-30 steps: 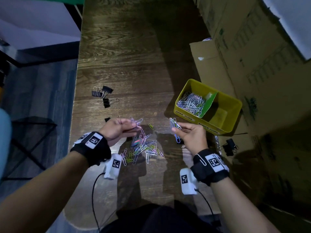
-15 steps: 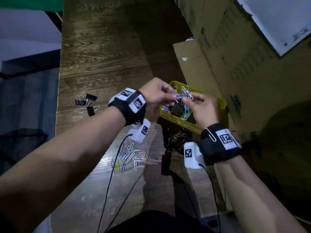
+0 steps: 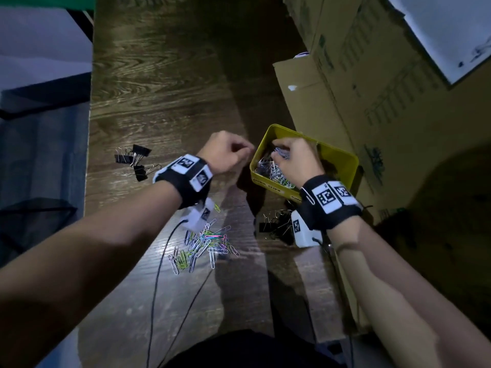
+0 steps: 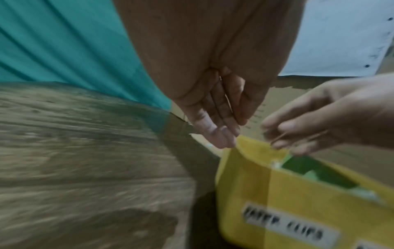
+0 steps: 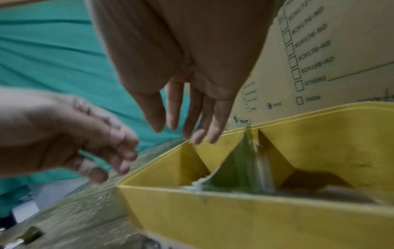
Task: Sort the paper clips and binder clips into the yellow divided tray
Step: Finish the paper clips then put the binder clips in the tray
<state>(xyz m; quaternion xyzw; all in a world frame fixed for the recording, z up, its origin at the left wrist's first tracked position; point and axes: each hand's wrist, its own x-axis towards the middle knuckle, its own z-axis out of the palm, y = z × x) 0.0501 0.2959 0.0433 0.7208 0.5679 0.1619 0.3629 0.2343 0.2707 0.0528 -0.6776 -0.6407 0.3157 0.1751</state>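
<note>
The yellow divided tray (image 3: 342, 160) stands at the table's right, with a green divider (image 5: 234, 165) across it. Its left compartment holds a heap of paper clips (image 3: 268, 171). My right hand (image 3: 281, 151) hovers over that compartment and pinches a few paper clips (image 3: 280, 155) at its fingertips. The left wrist view shows thin wires between its bunched fingers (image 4: 283, 139). My left hand (image 3: 243, 152) hangs just left of the tray's rim, its fingers (image 4: 221, 133) relaxed and holding nothing. Loose coloured paper clips (image 3: 204, 243) lie on the table under my left wrist.
A few black binder clips (image 3: 132, 158) lie at the table's left. More binder clips (image 3: 276, 224) sit under my right wrist. Cardboard boxes (image 3: 372, 88) wall off the right side. Two cables (image 3: 156, 288) trail toward me. The table's left edge (image 3: 90, 155) drops off.
Both hands rose from the loose pile to the tray with a tangle of clips. Now my right hand has dropped into the left compartment and my left hand has let go and drawn left.
</note>
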